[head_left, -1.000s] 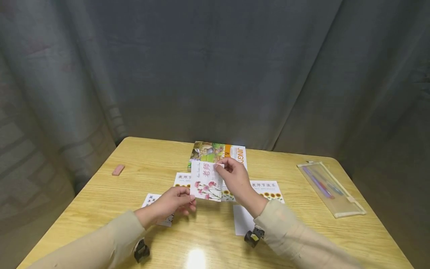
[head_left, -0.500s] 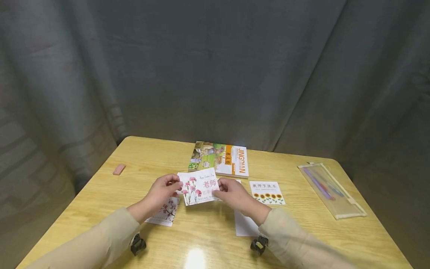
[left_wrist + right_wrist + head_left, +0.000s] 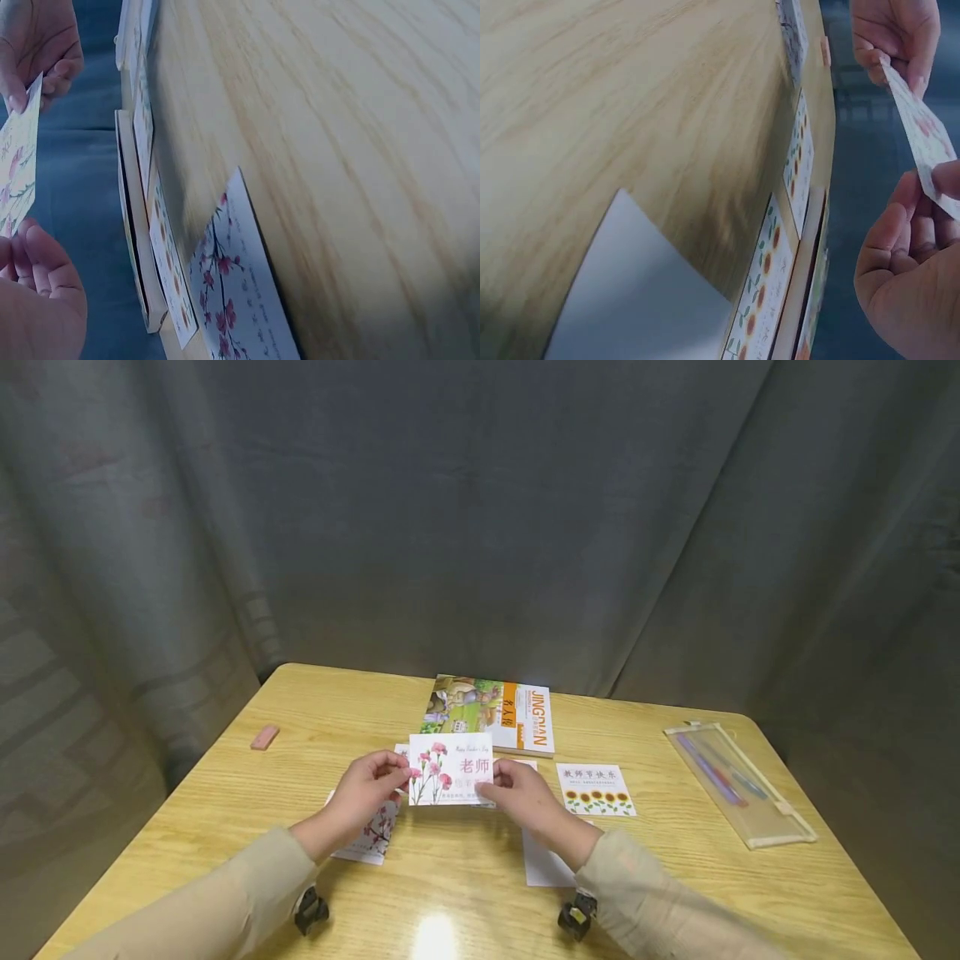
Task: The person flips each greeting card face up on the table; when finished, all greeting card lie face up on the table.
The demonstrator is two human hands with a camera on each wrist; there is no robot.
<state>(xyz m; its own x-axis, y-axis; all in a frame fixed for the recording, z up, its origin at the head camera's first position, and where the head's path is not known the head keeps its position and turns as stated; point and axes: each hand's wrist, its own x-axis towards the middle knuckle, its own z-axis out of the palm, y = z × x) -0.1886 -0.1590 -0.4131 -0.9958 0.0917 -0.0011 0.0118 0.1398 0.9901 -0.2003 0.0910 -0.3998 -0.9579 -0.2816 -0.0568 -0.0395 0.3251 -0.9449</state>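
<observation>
A white greeting card (image 3: 450, 768) with pink carnations and printed characters is held upright above the table, its front facing me. The left hand (image 3: 365, 793) pinches its left edge between thumb and fingers, while the right hand (image 3: 528, 797) pinches the lower right edge. Both grips also show in the right wrist view, where the card (image 3: 922, 127) spans the two hands. Beneath the left hand lies a card with plum blossoms (image 3: 236, 277), partly covered in the head view. Near the right wrist a blank white card (image 3: 637, 292) lies on the table.
Behind the held card lies a colourful book (image 3: 487, 710). A sunflower card (image 3: 596, 789) is right of the right hand; another is mostly hidden. A zip pouch with pens (image 3: 738, 785) lies far right, a pink eraser (image 3: 265, 737) far left. A curtain (image 3: 465, 527) hangs behind the table (image 3: 450, 877).
The carnation card has turned from sideways to reading upright, then levelled and shifted slightly right. The right hand went from its top edge to its right edge, the left from its lower corner to its left edge.
</observation>
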